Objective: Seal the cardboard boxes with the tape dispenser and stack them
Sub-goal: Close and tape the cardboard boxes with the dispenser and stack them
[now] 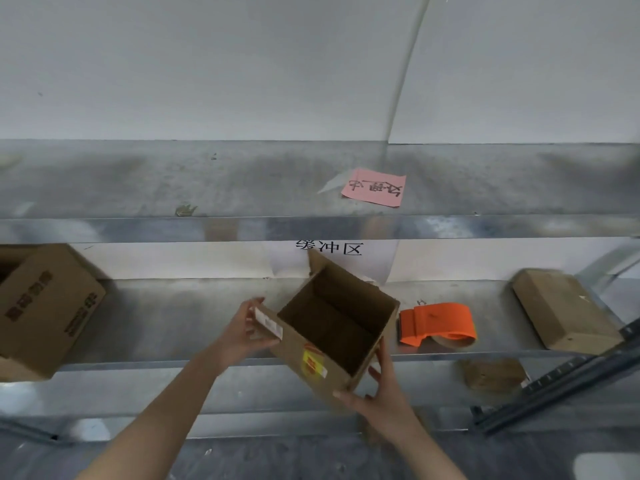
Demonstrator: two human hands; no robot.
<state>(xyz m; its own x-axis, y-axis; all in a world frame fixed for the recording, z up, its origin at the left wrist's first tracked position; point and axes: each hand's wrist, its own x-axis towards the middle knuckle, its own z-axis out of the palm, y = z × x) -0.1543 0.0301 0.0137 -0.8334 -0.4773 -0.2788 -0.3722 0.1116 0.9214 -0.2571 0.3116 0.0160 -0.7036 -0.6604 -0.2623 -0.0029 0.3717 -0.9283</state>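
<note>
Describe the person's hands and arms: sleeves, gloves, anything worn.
The left hand and right hand wear no gloves. The left forearm and right forearm are uncovered; no sleeve edge shows in frame. No watch, ring or wristband visible.

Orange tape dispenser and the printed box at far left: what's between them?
Head view: a small open cardboard box, tilted, gripped by the left hand and the right hand.

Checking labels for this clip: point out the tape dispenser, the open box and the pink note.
tape dispenser (440, 318), head view, orange cover.
open box (300, 355), head view, front wall.
pink note (374, 187), head view, centre.
</note>
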